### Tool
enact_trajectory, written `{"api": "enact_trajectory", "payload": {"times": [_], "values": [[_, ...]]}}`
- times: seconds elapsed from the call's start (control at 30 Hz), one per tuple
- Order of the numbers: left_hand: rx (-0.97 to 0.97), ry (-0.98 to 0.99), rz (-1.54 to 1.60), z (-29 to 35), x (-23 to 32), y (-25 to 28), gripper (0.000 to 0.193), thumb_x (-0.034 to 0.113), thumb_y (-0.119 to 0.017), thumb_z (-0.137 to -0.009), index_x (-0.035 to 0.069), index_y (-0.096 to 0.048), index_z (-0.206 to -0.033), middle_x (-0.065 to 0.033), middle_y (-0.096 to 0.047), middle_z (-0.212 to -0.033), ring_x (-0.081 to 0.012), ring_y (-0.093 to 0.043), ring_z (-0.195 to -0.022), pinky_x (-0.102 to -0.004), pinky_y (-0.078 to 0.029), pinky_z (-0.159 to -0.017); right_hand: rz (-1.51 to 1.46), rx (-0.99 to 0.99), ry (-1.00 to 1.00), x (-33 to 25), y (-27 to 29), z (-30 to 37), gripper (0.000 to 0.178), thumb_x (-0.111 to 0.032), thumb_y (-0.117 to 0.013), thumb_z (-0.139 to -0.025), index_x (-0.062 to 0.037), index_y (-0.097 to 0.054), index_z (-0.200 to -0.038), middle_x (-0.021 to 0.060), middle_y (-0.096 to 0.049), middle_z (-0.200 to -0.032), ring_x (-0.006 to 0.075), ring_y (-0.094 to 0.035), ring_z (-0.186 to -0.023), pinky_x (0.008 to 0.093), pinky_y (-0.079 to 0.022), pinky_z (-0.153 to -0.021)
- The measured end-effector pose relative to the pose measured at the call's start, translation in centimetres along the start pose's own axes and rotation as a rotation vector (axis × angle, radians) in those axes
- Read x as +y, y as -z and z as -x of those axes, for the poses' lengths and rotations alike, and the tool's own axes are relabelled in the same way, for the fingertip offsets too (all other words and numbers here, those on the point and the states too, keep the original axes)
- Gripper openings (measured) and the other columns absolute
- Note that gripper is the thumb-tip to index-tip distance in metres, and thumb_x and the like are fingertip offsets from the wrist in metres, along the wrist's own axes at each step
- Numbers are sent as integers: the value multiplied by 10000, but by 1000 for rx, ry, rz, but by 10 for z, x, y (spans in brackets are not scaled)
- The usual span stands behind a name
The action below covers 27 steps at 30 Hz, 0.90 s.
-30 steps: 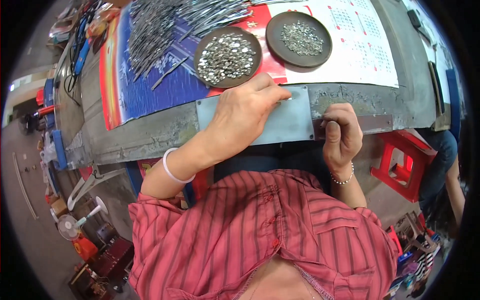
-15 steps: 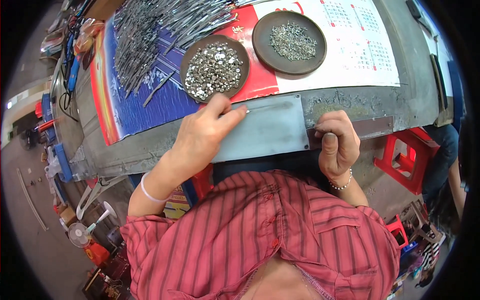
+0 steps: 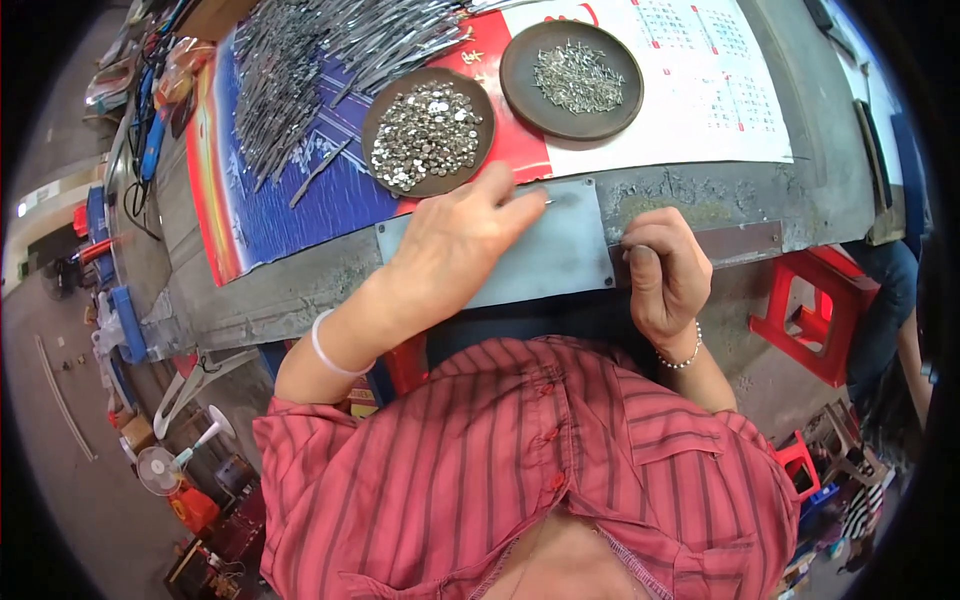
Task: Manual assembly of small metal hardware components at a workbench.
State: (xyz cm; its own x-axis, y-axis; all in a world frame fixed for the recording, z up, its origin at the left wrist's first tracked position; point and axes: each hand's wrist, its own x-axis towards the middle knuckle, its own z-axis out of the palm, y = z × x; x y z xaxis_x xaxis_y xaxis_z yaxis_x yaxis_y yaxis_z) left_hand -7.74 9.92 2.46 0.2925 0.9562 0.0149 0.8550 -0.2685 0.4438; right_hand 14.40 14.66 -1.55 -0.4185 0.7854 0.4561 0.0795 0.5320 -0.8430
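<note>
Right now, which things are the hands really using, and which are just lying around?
Using: left hand on the grey metal plate; right hand at the plate's edge; dish of shiny bits.
Lying around: dish of pins, pile of metal rods, red stool, fan.

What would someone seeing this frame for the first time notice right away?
The left hand lies on a grey metal plate at the bench's near edge, pinching what looks like a small thin metal piece, while the right hand rests closed at the plate's right end. Just beyond sit two round brown dishes, one of shiny metal bits and one of small pins. A big heap of thin metal rods covers the far left.
</note>
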Motion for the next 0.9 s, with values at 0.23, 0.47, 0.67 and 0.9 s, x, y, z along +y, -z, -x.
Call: {"api": "enact_trajectory", "payload": {"times": [0.23,0.47,0.67,0.9], "values": [[250,91,254,28,-5,-11,308,-32,-615,-797,69,-641,-1086,-123,-554,-876,-275,-599,-723,-318,-496,-628,-37,-62,-32,-21,-11,-4,68,-6,-629,-825,15,-573,-855,118,-567,-776,206,-541,-638,280,-435,-558],[366,400,1391,67,44,-8,368,63,-503,-961,30,-460,-1325,-20,-573,-889,-1,-434,-628,-144,-378,-555,-123,-205,-39,-40,-41,-21,116,-27,-660,-824,11,-569,-887,99,-565,-773,185,-548,-636,281,-445,-574],[572,259,1462,77,59,-25,314,31,-466,-971,-17,-440,-1280,-43,-582,-1013,-60,-549,-866,-179,-449,-765,-177,-200,117,-45,-66,-22,160,-84,-689,-813,-1,-556,-846,97,-553,-709,207,-539,-557,298,-429,-498],[806,237,1264,78,71,-51,286,-27,-474,-949,-59,-472,-1234,-89,-631,-1026,-83,-589,-912,-200,-473,-790,134,-109,203,-51,-76,-5,157,-116,-617,-880,-24,-522,-794,84,-504,-611,228,-508,-484,320,-391,-438]]}}
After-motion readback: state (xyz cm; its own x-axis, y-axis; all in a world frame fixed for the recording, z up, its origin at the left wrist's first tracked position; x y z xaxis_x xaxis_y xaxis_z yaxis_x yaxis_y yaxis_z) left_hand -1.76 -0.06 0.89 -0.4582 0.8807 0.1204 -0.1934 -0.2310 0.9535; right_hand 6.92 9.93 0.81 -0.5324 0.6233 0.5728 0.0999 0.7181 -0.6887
